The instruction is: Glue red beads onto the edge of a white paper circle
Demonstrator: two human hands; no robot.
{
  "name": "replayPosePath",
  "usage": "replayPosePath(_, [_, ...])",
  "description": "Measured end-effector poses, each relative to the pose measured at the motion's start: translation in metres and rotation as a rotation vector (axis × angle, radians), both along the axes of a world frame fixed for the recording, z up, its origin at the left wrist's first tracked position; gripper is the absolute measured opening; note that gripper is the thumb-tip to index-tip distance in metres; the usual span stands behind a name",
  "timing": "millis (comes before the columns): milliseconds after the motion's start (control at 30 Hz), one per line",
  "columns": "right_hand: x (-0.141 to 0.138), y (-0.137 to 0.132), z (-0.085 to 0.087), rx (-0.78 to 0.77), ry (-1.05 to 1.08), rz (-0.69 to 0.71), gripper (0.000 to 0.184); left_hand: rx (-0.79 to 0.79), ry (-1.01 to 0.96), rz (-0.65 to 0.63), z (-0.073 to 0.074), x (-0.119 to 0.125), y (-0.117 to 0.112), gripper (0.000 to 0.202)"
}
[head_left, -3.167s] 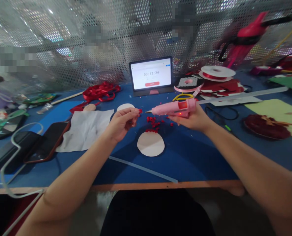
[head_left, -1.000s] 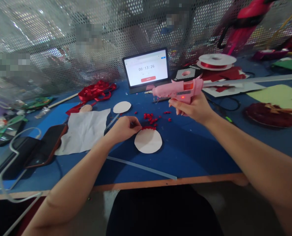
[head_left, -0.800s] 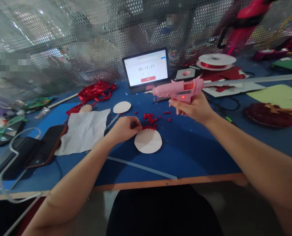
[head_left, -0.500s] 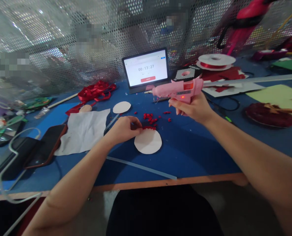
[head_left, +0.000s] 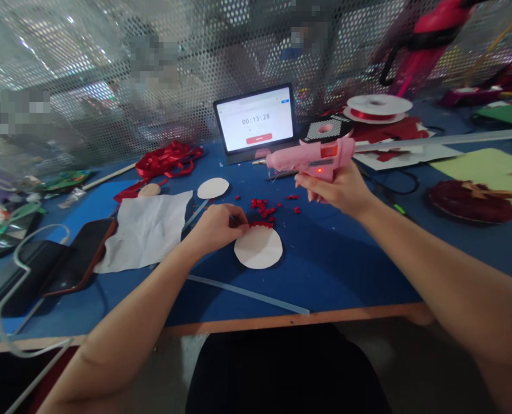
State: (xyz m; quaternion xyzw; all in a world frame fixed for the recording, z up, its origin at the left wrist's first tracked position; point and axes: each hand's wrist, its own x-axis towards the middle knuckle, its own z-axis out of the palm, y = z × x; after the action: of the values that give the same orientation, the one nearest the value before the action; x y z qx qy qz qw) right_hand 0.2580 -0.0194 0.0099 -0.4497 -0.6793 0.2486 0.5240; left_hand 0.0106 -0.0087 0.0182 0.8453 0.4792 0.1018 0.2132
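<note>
A pink glue gun (head_left: 301, 157) with a small lit red light is gripped in my right hand (head_left: 339, 187), raised over the table. Its metal nozzle points left. My left hand (head_left: 220, 226) has thumb and fingers pinched together at the upper left edge of a white round disc (head_left: 259, 250). What sits between those fingertips is hidden. Small red pieces (head_left: 262, 223) line the disc's far edge beside them. Just beyond lies a loose scatter of red bits (head_left: 260, 204). A second white disc (head_left: 213, 188) rests farther back.
Clear glue sticks (head_left: 247, 293) lie near the table's front edge and left of my hand. White cloth (head_left: 147, 230) and a phone (head_left: 81, 256) are at left, red ribbon (head_left: 165, 161) behind. A tablet (head_left: 258, 121) showing a timer stands at the back, a ribbon spool (head_left: 378, 105) to its right.
The timer on the tablet has gone from 13:27 to 13:28. Both hands, the glue gun and the disc keep almost the same positions.
</note>
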Motion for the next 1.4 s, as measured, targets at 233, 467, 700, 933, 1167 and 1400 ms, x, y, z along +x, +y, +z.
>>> replayPosePath(233, [0.0, -0.0004, 0.0015, -0.004, 0.003, 0.005, 0.019, 0.022, 0.07, -0.004, 0.0017, 0.0023, -0.0009, 0.013])
replayPosePath(467, [-0.0003, 0.0005, -0.0009, -0.001, 0.032, 0.012, 0.019, 0.056, 0.086, -0.001, -0.0011, 0.0029, -0.0008, 0.012])
replayPosePath(700, [0.0001, 0.0002, -0.0004, 0.011, 0.012, 0.007, 0.021, 0.08, 0.099, -0.009, 0.0003, 0.0039, -0.0017, 0.013])
replayPosePath(933, [-0.0007, -0.0003, 0.0012, 0.007, 0.021, 0.005, 0.019, 0.066, 0.085, 0.002, -0.0002, 0.0019, -0.0008, 0.018])
replayPosePath(1167, [-0.0002, 0.001, -0.0005, 0.018, 0.036, 0.019, 0.018, 0.087, 0.097, -0.019, -0.0012, 0.0029, -0.0012, 0.015])
replayPosePath(1400, [-0.0005, 0.0012, -0.0014, 0.021, 0.035, 0.016, 0.019, 0.102, 0.11, -0.012, -0.0044, 0.0036, -0.0009, 0.014])
